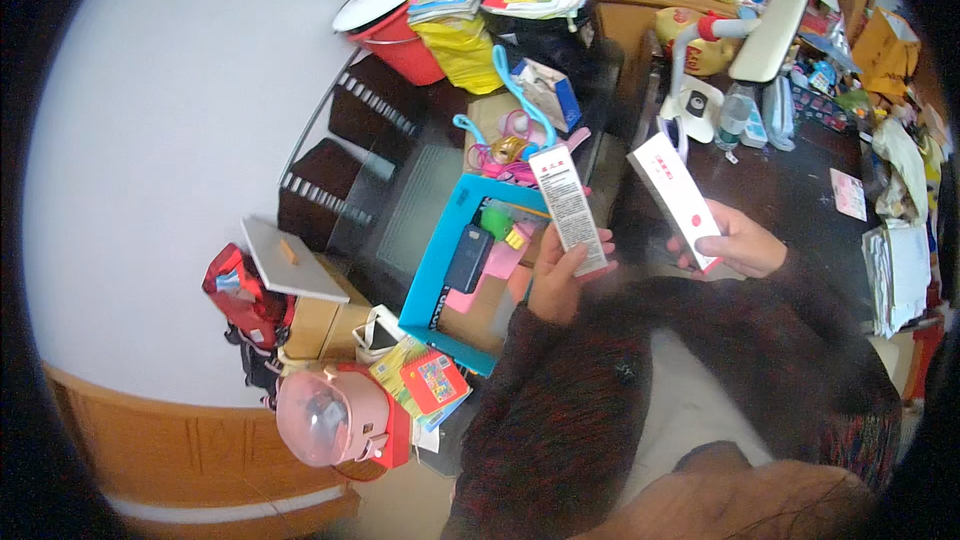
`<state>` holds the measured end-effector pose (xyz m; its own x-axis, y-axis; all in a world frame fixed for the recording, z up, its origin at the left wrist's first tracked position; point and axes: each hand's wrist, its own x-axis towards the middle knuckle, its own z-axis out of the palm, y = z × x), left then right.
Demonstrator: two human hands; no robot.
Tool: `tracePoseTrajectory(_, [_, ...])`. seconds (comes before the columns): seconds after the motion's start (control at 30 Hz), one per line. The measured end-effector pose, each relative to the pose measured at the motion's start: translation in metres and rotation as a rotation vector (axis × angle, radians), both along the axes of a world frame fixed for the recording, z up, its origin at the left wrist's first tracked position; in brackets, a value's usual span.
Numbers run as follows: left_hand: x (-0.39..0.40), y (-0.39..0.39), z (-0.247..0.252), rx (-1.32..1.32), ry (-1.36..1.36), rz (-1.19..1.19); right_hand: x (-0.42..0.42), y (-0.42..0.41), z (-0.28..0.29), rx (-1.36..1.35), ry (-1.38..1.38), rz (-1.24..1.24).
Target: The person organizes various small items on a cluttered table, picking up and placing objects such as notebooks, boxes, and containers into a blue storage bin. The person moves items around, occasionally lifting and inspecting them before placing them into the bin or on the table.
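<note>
My left hand [559, 274] grips the lower end of a long white carton [568, 210], its printed face covered in small text. In my right hand [742, 240] is a second long white carton [673, 199] with red print and a red dot. Both cartons are held up and tilted, apart from each other. Just left of my left hand lies an open blue cardboard box [442, 255]. Inside it are a dark rectangular case [469, 259], a green item [496, 223] and pink pieces. Behind the left carton, a pink jump rope or cord bundle [510, 157] rests with light-blue straps.
To the right, a dark desk [787, 180] bears a white desk lamp [769, 34], a plastic bottle [733, 120] and a paper stack [896, 277]. A red bucket [397, 49] stands at the back. A pink clear-lidded container [334, 420] and colourful books [431, 382] sit at lower left.
</note>
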<state>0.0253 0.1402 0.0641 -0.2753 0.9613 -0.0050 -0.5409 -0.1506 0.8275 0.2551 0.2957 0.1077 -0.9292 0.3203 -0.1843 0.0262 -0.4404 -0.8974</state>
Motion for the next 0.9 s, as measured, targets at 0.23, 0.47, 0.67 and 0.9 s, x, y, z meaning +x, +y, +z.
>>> tracePoseTrajectory(0.23, [-0.007,0.007,-0.005,-0.036,0.054,0.031,-0.015,0.021,-0.002,0.096,0.05,-0.071])
tracePoseTrajectory(0.47, [-0.002,0.027,-0.003,-0.057,0.08,0.047,-0.013,0.046,-0.006,0.1,0.065,-0.11])
tracePoseTrajectory(0.67, [-0.004,0.034,-0.008,-0.074,0.097,0.043,-0.017,0.058,-0.021,0.126,0.144,-0.129])
tracePoseTrajectory(0.9, [0.0,0.046,-0.002,-0.109,0.084,0.041,-0.019,0.071,-0.028,0.097,0.175,-0.132])
